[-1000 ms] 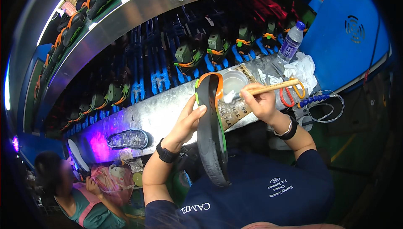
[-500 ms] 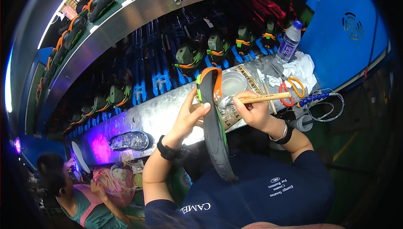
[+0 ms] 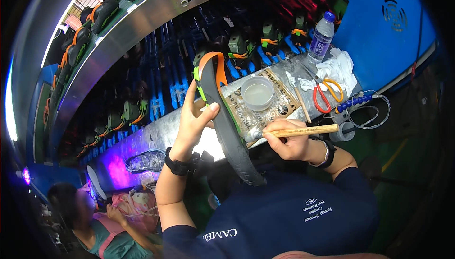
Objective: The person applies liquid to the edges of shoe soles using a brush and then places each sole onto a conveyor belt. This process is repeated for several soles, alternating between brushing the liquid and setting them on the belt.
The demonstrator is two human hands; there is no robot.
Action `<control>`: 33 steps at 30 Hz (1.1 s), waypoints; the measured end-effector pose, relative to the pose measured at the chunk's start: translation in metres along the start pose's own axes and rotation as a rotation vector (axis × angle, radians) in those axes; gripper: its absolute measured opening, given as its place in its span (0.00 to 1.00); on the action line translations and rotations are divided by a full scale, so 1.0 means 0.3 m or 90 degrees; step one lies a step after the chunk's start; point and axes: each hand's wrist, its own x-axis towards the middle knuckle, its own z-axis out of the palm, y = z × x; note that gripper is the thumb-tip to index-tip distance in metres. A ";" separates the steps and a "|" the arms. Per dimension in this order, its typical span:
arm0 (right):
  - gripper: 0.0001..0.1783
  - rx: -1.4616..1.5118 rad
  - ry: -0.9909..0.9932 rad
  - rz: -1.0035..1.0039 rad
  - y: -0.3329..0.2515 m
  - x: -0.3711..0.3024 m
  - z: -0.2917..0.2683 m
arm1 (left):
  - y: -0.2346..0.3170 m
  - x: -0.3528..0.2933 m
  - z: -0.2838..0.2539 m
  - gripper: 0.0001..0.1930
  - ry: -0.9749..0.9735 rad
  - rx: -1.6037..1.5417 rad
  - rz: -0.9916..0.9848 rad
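A sandal (image 3: 222, 121) with a dark grey sole, an orange strap and bright green trim is held on edge by my left hand (image 3: 193, 120), its fingers and thumb closed around the sole. My right hand (image 3: 287, 144) grips the wooden handle of a brush (image 3: 315, 130). The pale bristles meet the sandal's side edge around mid-length. Just beyond the brush, a round plastic tub (image 3: 272, 98) of cloudy liquid stands on a printed cardboard piece (image 3: 284, 106).
Red-and-orange-handled scissors (image 3: 327, 93), a second brush (image 3: 302, 103), crumpled white cloth (image 3: 339, 71) and a water bottle (image 3: 322, 38) lie or stand right. Behind, blue racks (image 3: 179, 88) carry several sandals. At lower left sits another person (image 3: 102, 228).
The brush has moved from beside the tub down along the sandal's edge toward me. The sandal has shifted left, still in my left hand. The whole view has shifted slightly.
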 end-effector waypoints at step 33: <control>0.06 0.196 0.544 0.172 0.147 -0.218 -0.447 | 0.618 0.915 0.376 0.30 0.228 0.684 0.240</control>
